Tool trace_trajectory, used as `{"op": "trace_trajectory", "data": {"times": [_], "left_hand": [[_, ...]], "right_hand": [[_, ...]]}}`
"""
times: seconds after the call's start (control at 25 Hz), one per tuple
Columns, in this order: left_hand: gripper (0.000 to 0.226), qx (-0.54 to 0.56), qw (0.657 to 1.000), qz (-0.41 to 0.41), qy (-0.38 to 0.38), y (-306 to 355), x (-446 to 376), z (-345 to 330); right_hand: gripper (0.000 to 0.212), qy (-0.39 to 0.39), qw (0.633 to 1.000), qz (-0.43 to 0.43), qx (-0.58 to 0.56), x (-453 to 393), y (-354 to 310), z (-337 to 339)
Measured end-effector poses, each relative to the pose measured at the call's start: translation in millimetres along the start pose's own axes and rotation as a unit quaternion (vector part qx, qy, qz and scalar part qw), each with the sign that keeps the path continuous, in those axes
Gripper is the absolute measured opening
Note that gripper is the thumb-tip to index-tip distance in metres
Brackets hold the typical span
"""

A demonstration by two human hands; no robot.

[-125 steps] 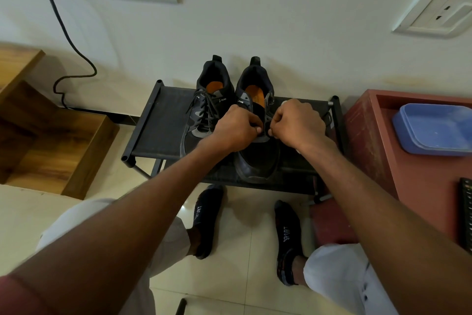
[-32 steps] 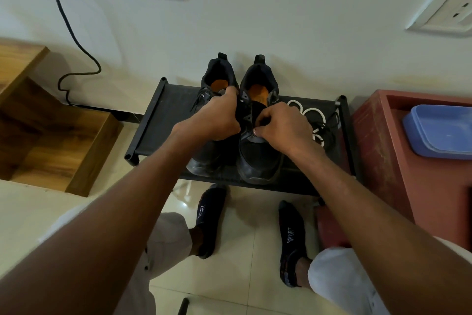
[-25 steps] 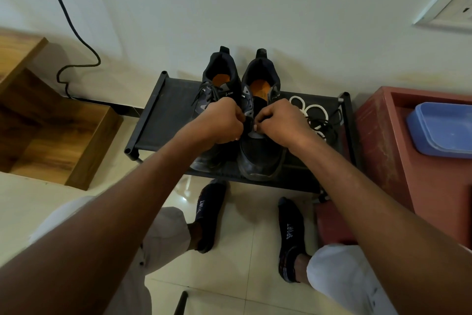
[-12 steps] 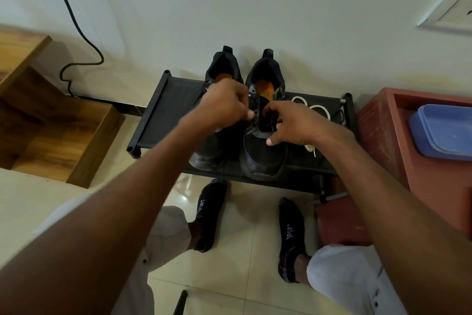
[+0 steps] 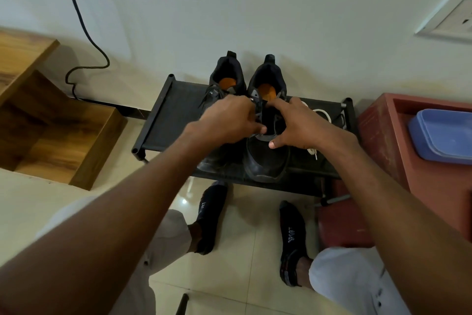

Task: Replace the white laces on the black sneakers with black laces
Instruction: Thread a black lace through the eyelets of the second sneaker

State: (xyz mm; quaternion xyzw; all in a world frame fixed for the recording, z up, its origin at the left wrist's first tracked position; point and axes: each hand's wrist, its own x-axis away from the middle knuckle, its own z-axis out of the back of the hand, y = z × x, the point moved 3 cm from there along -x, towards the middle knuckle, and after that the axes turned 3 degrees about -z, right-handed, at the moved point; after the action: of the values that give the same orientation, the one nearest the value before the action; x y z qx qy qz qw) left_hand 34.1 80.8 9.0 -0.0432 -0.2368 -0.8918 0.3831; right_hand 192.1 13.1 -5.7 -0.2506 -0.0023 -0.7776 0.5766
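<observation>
Two black sneakers stand side by side on a low black rack (image 5: 173, 112), heels to the wall. The left sneaker (image 5: 226, 72) carries dark laces. My left hand (image 5: 227, 120) hovers over the gap between the shoes, its fingers curled, pinching a black lace at the lacing of the right sneaker (image 5: 265, 161). My right hand (image 5: 301, 128) lies on that shoe's right side with fingers spread, thumb on the vamp and index finger pointing toward the tongue. The removed white laces (image 5: 322, 113) lie coiled on the rack behind my right hand.
A red cabinet (image 5: 378, 141) holding a blue plastic tub (image 5: 444, 133) stands right of the rack. Wooden steps (image 5: 58, 130) are at the left. A black cable (image 5: 84, 33) hangs from wall sockets. My feet in black socks (image 5: 209, 215) rest on the tiled floor.
My right hand has let go and spread its fingers over the right sneaker. My left hand has shifted a little up and right along the lacing, still pinching.
</observation>
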Motion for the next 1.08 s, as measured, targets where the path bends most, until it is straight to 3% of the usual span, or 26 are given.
{"op": "trace_trajectory", "data": {"times": [0.2, 0.28, 0.36, 0.4, 0.44, 0.48, 0.56, 0.6, 0.64, 0.72, 0.76, 0.8, 0.88, 1.08], "left_hand": [[0.019, -0.023, 0.999, -0.017, 0.036, 12.4, -12.6, -8.6], [0.026, -0.016, 0.999, 0.0, 0.042, 12.9, -15.2, -6.5], [0.028, 0.044, 0.998, 0.013, 0.034, 11.9, -17.1, 1.2], [0.025, 0.124, 0.991, 0.004, 0.051, 13.3, -15.3, 9.7], [0.024, 0.242, 0.966, -0.012, 0.091, 15.0, -11.2, 22.2], [0.024, 0.386, 0.911, -0.036, 0.145, 15.0, -7.1, 36.6], [0.026, 0.62, 0.755, -0.065, 0.207, 9.1, 1.6, 56.6], [0.026, 0.651, 0.726, -0.055, 0.216, 4.4, 3.2, 58.8], [0.024, 0.606, 0.762, -0.026, 0.229, -0.9, 3.2, 56.9], [0.028, 0.303, 0.928, 0.025, 0.216, -9.8, -1.4, 41.3], [0.031, 0.147, 0.973, 0.024, 0.173, -8.6, -4.0, 28.2], [0.034, 0.051, 0.991, 0.02, 0.118, -5.2, -5.4, 15.4], [0.037, -0.006, 0.999, 0.017, 0.04, 3.6, -5.6, -2.2], [0.029, -0.024, 1.0, 0.019, -0.003, 6.0, -15.4, -14.2]], "right_hand": [[0.106, -0.004, 1.0, 0.006, 0.004, -1.7, -0.5, -3.6], [0.108, -0.009, 1.0, 0.0, 0.002, -2.5, 0.4, -6.6], [0.11, -0.011, 1.0, -0.01, -0.01, -2.9, 1.1, -10.1], [0.111, -0.01, 1.0, -0.013, -0.018, -2.7, 1.3, -11.6], [0.112, -0.01, 0.999, -0.015, -0.027, -3.0, 1.2, -12.8], [0.112, -0.011, 0.999, -0.015, -0.035, -2.8, 1.6, -12.9], [0.11, -0.013, 0.999, -0.012, -0.046, -2.3, 2.9, -11.8], [0.108, -0.013, 0.999, -0.011, -0.049, -1.2, 2.4, -11.0], [0.108, -0.01, 0.998, -0.011, -0.053, 0.6, 1.7, -9.3], [0.11, 0.005, 0.998, -0.012, -0.062, 3.4, -1.0, -6.5], [0.112, 0.015, 0.998, -0.014, -0.062, 4.3, -2.2, -6.0], [0.113, 0.027, 0.998, -0.017, -0.061, 4.8, -3.4, -5.8], [0.11, 0.057, 0.996, -0.027, -0.062, 4.9, -4.8, -5.9], [0.105, 0.041, 0.993, -0.098, -0.06, 1.3, 1.0, -8.2]]}}
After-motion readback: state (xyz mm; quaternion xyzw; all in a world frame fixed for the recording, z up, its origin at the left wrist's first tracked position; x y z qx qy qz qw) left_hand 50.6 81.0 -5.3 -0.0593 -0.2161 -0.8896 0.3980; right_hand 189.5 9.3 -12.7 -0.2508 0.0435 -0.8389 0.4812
